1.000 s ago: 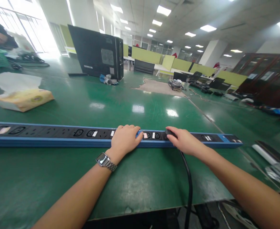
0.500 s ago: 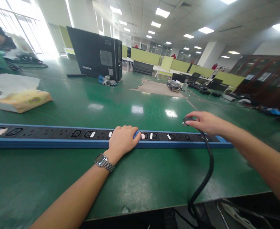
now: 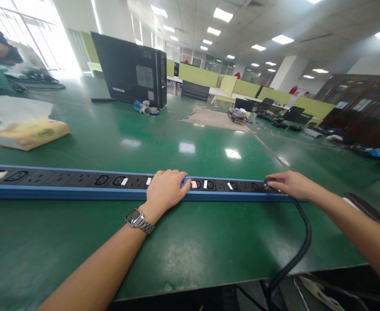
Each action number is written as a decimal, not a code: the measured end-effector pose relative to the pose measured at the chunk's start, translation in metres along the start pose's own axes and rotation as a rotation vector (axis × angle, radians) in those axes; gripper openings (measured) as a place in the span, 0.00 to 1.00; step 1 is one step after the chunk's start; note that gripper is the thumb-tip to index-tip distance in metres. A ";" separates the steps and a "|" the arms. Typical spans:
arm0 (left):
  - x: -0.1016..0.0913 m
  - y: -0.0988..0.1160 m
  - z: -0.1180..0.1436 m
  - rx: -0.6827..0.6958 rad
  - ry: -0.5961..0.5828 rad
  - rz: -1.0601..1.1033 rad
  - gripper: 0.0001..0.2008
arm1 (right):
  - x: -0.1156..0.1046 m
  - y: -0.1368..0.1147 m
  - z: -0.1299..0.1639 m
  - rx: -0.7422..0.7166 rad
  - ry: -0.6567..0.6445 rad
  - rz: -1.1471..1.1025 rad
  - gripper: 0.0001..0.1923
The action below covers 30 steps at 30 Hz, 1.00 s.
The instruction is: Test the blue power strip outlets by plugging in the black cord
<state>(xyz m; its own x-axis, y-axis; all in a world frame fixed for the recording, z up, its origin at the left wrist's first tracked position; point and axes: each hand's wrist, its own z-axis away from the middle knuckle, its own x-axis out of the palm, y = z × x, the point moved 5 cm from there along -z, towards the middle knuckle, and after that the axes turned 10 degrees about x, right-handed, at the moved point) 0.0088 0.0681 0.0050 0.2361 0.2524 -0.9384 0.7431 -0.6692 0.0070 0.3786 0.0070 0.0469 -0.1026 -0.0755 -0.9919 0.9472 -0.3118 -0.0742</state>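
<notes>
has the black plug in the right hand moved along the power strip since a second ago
Yes. The right hand carried the plug rightward along the power strip, away from the left hand, to a socket nearer the strip's right end.

No text was legible. Small white and red stickers on my long blue-and-black power strip (image 3: 79, 186) were too blurred to read; the yellow tissue pack (image 3: 26, 134) bore a round logo, and the black computer case (image 3: 129, 75) a grey label, both unreadable.

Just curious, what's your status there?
Left hand flat on power strip. Right hand holds black plug at strip's right end. Nothing blocking.
</notes>
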 end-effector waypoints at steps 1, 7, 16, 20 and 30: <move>0.000 0.000 0.000 0.001 -0.001 0.003 0.21 | 0.001 0.000 0.002 -0.001 0.015 0.021 0.25; 0.000 0.000 0.000 -0.008 0.004 0.023 0.20 | 0.000 0.001 0.000 0.018 0.104 0.151 0.26; -0.001 0.000 0.000 -0.016 -0.017 0.023 0.20 | 0.019 -0.011 0.000 0.003 0.087 0.223 0.23; -0.001 0.001 0.000 -0.011 0.001 0.028 0.20 | 0.020 -0.004 0.025 0.046 0.234 0.036 0.26; 0.000 0.000 -0.002 -0.019 0.004 0.001 0.20 | -0.048 0.077 0.018 0.295 0.179 -0.027 0.22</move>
<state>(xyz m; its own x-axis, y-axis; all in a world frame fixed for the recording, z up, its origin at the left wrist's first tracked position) 0.0102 0.0701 0.0055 0.2389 0.2547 -0.9370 0.7544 -0.6562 0.0139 0.4507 -0.0306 0.0902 -0.0469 0.0956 -0.9943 0.8138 -0.5735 -0.0935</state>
